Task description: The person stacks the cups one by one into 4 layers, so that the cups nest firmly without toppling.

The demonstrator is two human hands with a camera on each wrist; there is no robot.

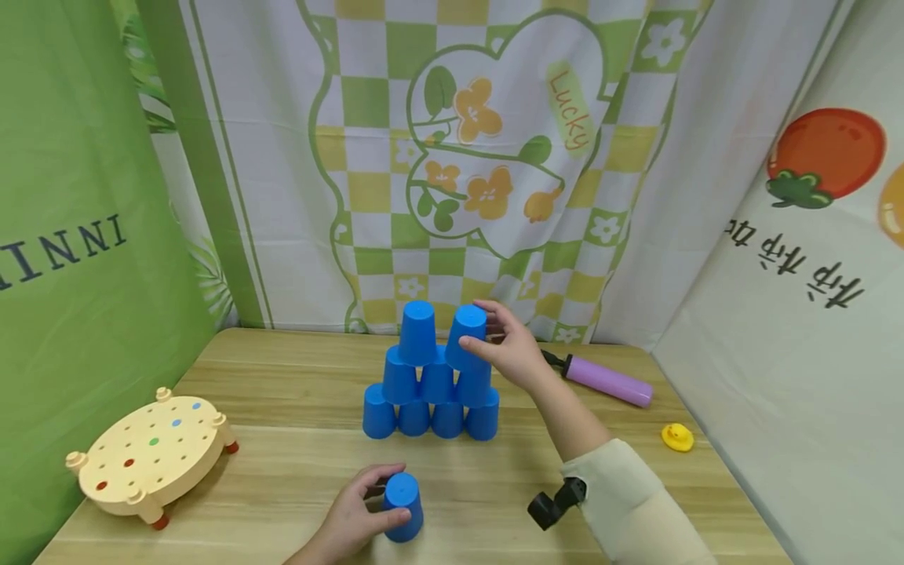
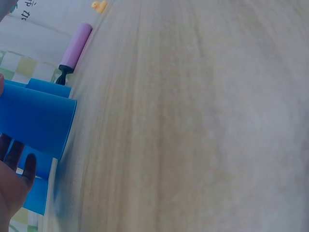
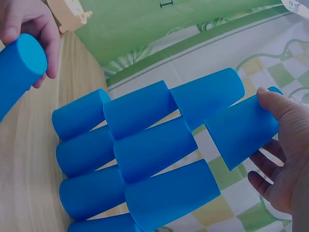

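Upside-down blue cups stand stacked as a pyramid on the table: several in the bottom row (image 1: 413,419), three in the middle row (image 1: 437,377). One third-row cup (image 1: 418,333) stands at the upper left. To its right, my right hand (image 1: 510,345) pinches another blue cup (image 3: 241,128) between thumb and fingers; it is slightly tilted, with a gap below part of its rim in the right wrist view. Nearer the front, my left hand (image 1: 356,510) grips a separate upside-down blue cup (image 1: 402,508) at the table surface, thumb on its near side.
A cream round pegged board (image 1: 151,455) with short red-tipped legs sits at the left. Behind the right arm lie a purple hand pump (image 1: 609,380) and a yellow rubber duck (image 1: 677,437). Printed curtains (image 1: 275,196) enclose the wooden table (image 1: 297,392) at the back and sides.
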